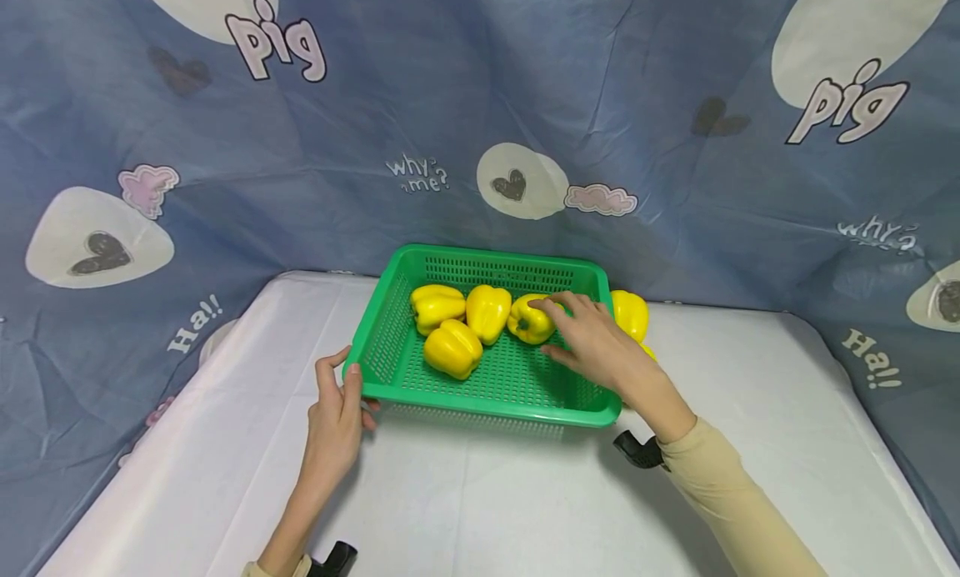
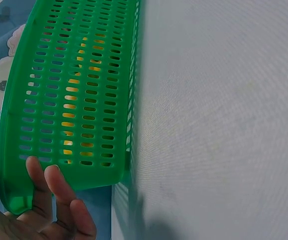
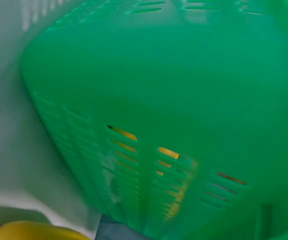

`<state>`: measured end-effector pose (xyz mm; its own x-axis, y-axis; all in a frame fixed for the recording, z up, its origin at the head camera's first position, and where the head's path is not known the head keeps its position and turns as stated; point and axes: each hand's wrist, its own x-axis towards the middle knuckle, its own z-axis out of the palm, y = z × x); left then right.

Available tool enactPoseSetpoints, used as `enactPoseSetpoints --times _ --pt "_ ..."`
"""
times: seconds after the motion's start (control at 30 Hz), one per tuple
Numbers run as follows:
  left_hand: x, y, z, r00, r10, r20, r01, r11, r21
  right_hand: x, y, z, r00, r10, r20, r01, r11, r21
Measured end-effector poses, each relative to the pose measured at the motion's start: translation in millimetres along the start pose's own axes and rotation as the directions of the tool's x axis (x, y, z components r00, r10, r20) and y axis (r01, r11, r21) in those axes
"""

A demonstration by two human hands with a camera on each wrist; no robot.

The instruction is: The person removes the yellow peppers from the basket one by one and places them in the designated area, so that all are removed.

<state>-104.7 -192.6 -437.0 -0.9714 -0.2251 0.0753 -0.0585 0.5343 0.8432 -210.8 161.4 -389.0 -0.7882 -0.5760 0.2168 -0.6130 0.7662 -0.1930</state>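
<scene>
A green plastic basket with slotted walls holds several yellow bell peppers. My left hand grips its near left corner, thumb over the rim and fingers against the outer wall. The left wrist view shows those fingers below the slots. My right hand reaches over the basket's right side, its fingers spread at the rightmost bell pepper inside. The fingertips overlap that pepper's top, with the thumb just below it. In the right wrist view the basket wall hides this hand.
More yellow bell peppers lie on the table just right of the basket, partly hidden by its rim and my right arm. A white cloth covers the table. Behind it hangs a blue printed curtain, close to the basket's far side.
</scene>
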Motion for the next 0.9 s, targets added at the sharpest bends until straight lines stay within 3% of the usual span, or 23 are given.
enactPoseSetpoints --times 0.4,0.9 --pt "-0.3 0.8 0.1 1.0 0.005 -0.008 -0.005 1.0 -0.003 12.6 3 7 0.993 0.047 0.106 -0.046 0.999 -0.011" --pt "0.5 -0.8 0.5 1.0 0.009 -0.007 -0.01 1.0 -0.008 23.4 9 17 0.992 0.034 0.119 -0.027 0.998 -0.062"
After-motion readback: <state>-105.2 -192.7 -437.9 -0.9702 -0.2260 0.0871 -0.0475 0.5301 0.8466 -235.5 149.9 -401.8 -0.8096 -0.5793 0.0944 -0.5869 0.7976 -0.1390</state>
